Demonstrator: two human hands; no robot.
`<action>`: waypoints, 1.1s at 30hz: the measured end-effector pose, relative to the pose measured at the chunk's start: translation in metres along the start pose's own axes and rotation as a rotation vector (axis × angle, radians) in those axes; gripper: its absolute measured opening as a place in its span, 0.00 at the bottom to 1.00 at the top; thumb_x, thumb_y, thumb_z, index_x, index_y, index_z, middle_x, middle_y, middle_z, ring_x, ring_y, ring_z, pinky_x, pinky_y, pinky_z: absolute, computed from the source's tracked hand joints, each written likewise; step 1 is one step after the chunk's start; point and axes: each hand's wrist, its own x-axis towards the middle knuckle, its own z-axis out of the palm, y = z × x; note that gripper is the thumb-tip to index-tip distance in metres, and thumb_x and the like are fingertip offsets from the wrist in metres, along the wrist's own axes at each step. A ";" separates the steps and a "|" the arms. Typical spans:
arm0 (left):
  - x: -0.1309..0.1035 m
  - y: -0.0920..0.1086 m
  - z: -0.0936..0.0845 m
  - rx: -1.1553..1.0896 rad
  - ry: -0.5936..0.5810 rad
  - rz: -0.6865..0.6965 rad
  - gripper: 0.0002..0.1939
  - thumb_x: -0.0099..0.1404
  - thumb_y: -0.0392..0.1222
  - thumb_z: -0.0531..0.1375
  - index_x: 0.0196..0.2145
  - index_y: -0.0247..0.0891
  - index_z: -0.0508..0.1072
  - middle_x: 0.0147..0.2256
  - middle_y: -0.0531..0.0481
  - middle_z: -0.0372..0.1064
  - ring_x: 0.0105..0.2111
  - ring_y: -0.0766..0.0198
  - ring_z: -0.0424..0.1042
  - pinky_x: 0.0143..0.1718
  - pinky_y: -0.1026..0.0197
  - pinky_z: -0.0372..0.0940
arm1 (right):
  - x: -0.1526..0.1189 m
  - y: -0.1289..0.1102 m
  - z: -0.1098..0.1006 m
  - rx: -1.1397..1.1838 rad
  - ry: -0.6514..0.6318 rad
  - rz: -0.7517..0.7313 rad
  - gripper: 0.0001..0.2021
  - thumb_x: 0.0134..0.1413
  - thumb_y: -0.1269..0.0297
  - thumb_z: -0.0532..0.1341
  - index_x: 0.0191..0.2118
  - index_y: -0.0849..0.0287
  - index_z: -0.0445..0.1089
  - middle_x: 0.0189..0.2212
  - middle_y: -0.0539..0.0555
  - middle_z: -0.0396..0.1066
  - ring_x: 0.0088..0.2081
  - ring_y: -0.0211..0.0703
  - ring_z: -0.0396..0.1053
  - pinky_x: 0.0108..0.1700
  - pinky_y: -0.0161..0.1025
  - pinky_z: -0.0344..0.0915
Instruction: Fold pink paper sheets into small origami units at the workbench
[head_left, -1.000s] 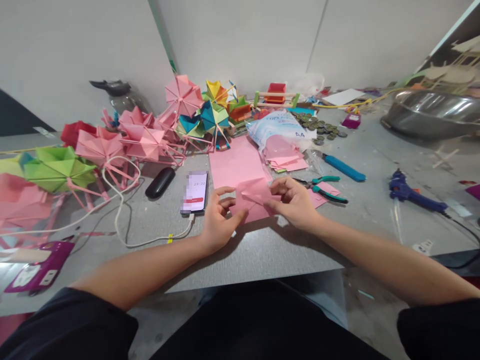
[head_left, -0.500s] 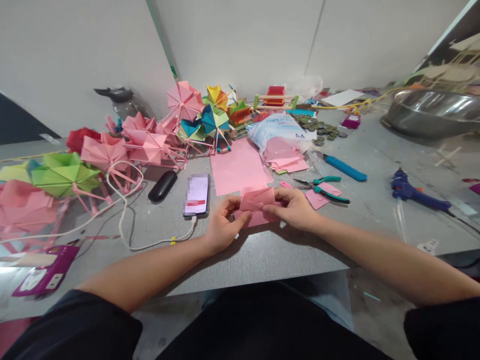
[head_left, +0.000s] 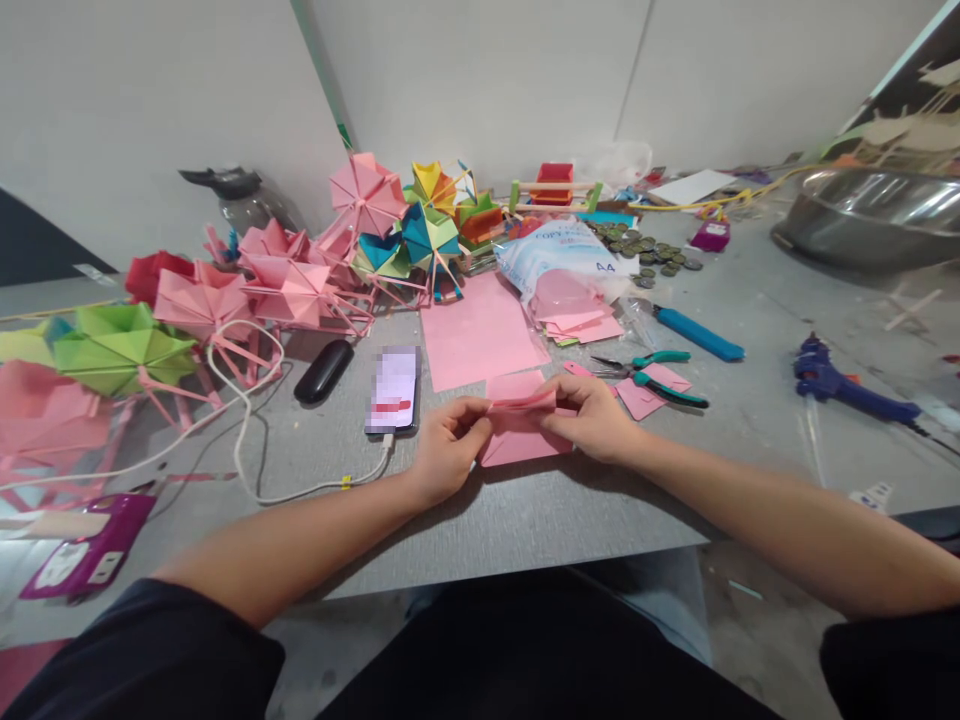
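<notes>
Near the table's front edge, my left hand (head_left: 450,447) pinches the left side of a folded pink paper (head_left: 525,445). On its right side, the thumb and fingers of my right hand (head_left: 589,418) close on the same paper. A fold stands up along the paper's upper part, and its lower part slopes toward me. Just behind it lies a larger pink sheet (head_left: 480,335). Right of my right hand, green-handled pliers (head_left: 660,375) rest partly over small pink paper pieces (head_left: 637,400).
Folded paper umbrellas (head_left: 285,285) crowd the left and back. A phone (head_left: 394,390) on a white cable and a black case (head_left: 324,372) lie left of my hands. Rightward are a blue-handled tool (head_left: 701,335), a glue gun (head_left: 851,385), coins (head_left: 656,250) and a metal bowl (head_left: 862,225).
The paper's upper flap has tipped into a narrower fold, and more of its lower part shows. My fingers have shifted slightly along its sides. The view has turned a little.
</notes>
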 end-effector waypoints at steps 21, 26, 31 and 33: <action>-0.002 0.000 -0.005 -0.010 0.018 0.032 0.06 0.61 0.43 0.70 0.30 0.39 0.83 0.26 0.51 0.74 0.25 0.67 0.66 0.28 0.62 0.59 | 0.000 -0.004 -0.008 0.025 -0.087 0.057 0.13 0.45 0.69 0.61 0.33 0.54 0.85 0.30 0.51 0.77 0.25 0.36 0.66 0.26 0.37 0.62; -0.006 0.002 -0.004 0.132 0.015 0.072 0.11 0.62 0.44 0.74 0.33 0.38 0.77 0.28 0.52 0.74 0.27 0.66 0.70 0.28 0.63 0.62 | -0.002 -0.013 -0.014 -0.111 -0.164 -0.087 0.10 0.55 0.67 0.64 0.36 0.54 0.85 0.34 0.53 0.81 0.32 0.40 0.74 0.35 0.40 0.71; -0.009 0.002 -0.001 0.016 0.031 -0.002 0.29 0.60 0.46 0.77 0.50 0.42 0.66 0.34 0.53 0.80 0.26 0.67 0.74 0.29 0.65 0.65 | -0.006 -0.010 -0.008 -0.193 -0.054 -0.118 0.08 0.61 0.58 0.69 0.42 0.54 0.81 0.36 0.54 0.82 0.37 0.45 0.78 0.43 0.44 0.75; -0.009 0.004 0.000 -0.008 0.031 -0.041 0.38 0.58 0.45 0.78 0.58 0.43 0.62 0.36 0.51 0.82 0.29 0.64 0.77 0.31 0.64 0.68 | -0.007 -0.007 -0.003 -0.135 0.025 -0.036 0.14 0.59 0.58 0.71 0.48 0.53 0.75 0.35 0.53 0.81 0.36 0.45 0.78 0.39 0.42 0.74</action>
